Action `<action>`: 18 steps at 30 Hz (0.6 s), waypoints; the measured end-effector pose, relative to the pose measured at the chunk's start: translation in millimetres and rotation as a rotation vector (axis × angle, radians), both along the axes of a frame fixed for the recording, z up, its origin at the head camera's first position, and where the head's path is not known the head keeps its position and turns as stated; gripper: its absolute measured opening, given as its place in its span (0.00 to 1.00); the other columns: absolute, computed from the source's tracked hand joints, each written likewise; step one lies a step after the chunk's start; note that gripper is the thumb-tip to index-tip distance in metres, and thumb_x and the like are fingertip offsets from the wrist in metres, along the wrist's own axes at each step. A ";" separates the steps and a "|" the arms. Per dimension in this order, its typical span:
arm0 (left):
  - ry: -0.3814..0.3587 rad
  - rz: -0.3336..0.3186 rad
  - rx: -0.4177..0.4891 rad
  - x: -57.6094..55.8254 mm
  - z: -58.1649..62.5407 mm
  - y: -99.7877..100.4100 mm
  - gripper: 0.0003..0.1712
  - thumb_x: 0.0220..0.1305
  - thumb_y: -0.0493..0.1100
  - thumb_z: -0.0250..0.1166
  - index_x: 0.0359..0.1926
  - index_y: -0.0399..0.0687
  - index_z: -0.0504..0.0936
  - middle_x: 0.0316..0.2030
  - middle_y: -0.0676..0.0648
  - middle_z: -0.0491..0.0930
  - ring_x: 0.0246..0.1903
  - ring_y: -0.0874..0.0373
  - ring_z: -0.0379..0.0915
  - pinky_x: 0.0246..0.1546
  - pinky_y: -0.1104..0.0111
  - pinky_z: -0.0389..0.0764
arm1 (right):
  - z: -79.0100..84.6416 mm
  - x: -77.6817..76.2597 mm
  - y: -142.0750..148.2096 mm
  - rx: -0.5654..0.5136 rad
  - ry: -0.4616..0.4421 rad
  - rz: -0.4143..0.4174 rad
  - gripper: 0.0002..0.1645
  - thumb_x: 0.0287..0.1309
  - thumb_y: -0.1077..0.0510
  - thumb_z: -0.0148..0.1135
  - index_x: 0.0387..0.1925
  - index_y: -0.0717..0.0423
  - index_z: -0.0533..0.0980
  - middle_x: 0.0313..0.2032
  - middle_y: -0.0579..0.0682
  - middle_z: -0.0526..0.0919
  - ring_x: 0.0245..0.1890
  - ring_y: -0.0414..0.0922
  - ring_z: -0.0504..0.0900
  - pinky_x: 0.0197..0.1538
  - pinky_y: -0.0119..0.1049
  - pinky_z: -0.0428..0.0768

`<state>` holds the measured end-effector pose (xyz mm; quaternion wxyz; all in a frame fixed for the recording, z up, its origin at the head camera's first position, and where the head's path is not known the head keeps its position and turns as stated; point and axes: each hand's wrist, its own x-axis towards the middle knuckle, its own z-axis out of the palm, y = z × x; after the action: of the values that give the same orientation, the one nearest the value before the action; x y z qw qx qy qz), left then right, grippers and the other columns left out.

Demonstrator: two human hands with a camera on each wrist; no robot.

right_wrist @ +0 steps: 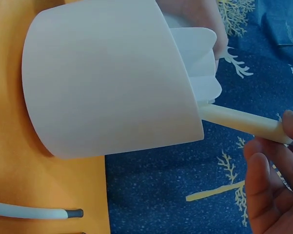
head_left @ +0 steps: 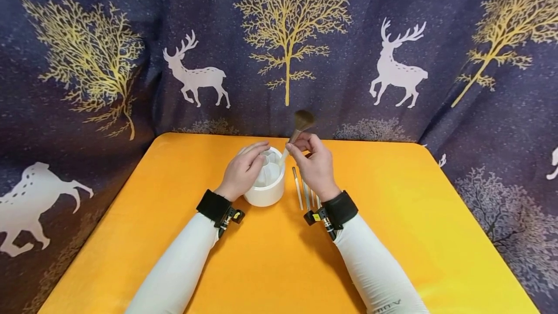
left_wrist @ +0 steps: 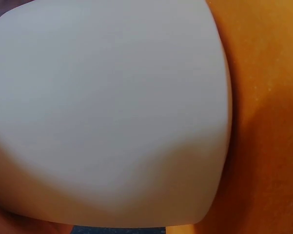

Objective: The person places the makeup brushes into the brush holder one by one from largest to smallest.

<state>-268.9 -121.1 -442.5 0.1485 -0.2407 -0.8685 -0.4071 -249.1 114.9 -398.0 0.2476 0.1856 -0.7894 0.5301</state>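
Note:
A round white divided brush holder (head_left: 264, 196) stands on the table, its wall filling most of the left wrist view. My left hand (head_left: 242, 171) holds it at its left and far rim, fingers reaching across the top. My right hand (head_left: 317, 166) pinches a large makeup brush (head_left: 303, 119) by its handle, fluffy brown head up. In the right wrist view, the pale lower end of the brush handle (right_wrist: 239, 121) enters the holder beside the clear dividers (right_wrist: 197, 61). How deep it sits is hidden.
Several thin brushes (head_left: 298, 188) lie side by side on the orange table (head_left: 270, 260), right of the holder and partly under my right hand and wrist. A dark curtain (head_left: 261, 52) with trees and deer hangs behind the table's far edge.

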 end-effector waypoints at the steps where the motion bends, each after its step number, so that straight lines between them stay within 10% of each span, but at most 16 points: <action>1: -0.002 0.000 0.000 0.0 0.1 0.4 0.27 0.90 0.52 0.49 0.77 0.51 0.80 0.78 0.51 0.75 0.78 0.49 0.68 0.77 0.49 0.68 | 0.1 0.4 -0.1 0.014 0.002 -0.002 0.17 0.75 0.56 0.74 0.58 0.58 0.81 0.42 0.51 0.92 0.40 0.48 0.89 0.37 0.31 0.79; 14: -0.009 0.001 0.000 1.6 1.3 1.0 0.28 0.91 0.52 0.47 0.77 0.49 0.80 0.78 0.50 0.75 0.78 0.49 0.68 0.77 0.48 0.67 | -2.8 0.1 -1.6 0.176 -0.026 -0.002 0.16 0.75 0.53 0.74 0.58 0.53 0.86 0.44 0.49 0.94 0.38 0.47 0.90 0.35 0.36 0.82; 18: -0.011 0.000 0.004 1.6 1.2 0.6 0.29 0.91 0.53 0.46 0.78 0.48 0.79 0.78 0.50 0.75 0.78 0.49 0.67 0.78 0.47 0.67 | -1.2 0.2 -0.1 0.242 -0.116 0.066 0.30 0.75 0.47 0.74 0.70 0.54 0.81 0.55 0.53 0.92 0.48 0.50 0.92 0.44 0.42 0.89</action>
<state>-267.2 -120.5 -441.2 0.1444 -0.2381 -0.8684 -0.4103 -248.9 114.8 -399.2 0.1596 0.2088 -0.8540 0.4489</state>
